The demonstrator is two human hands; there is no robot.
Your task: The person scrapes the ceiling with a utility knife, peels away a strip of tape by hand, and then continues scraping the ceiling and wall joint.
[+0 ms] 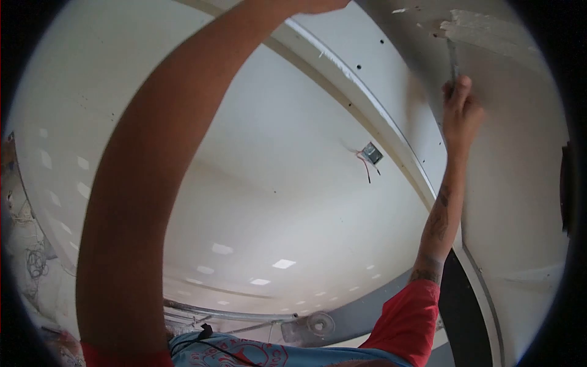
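The narrow tool (pixel 453 58) is at the upper right, in the right hand, its far end reaching the rough whitish patch on a grey surface.

From the left, a coil of wire (pixel 36 263) lies in a cluttered area at the edge of the view. Next comes the bare left arm (pixel 143 165), raised and curving up to the top of the view, where the left hand (pixel 324 5) is mostly cut off by the frame; whether it grasps anything, I cannot tell. It is near the upper end of a long raised edge (pixel 361 85), which runs diagonally down to the right. Behind the arm spreads a broad pale panel (pixel 263 183) with small bright reflections near its lower part. Below are the blue shirt (pixel 244 352) with red print and, above and to the right of it, a round fan (pixel 321 324).

Further right, a small open metal box (pixel 372 153) is set in the panel, with thin wires hanging from it. Dark holes dot the white strip (pixel 391 67) beside the raised edge. The tattooed right arm (pixel 449 202) rises from a red sleeve (pixel 406 318), and the right hand (pixel 463 110) is closed around the lower end of the tool. The rough whitish patch (pixel 480 29) stretches right from the tool's tip. A dark object (pixel 565 189) stands at the far right edge.
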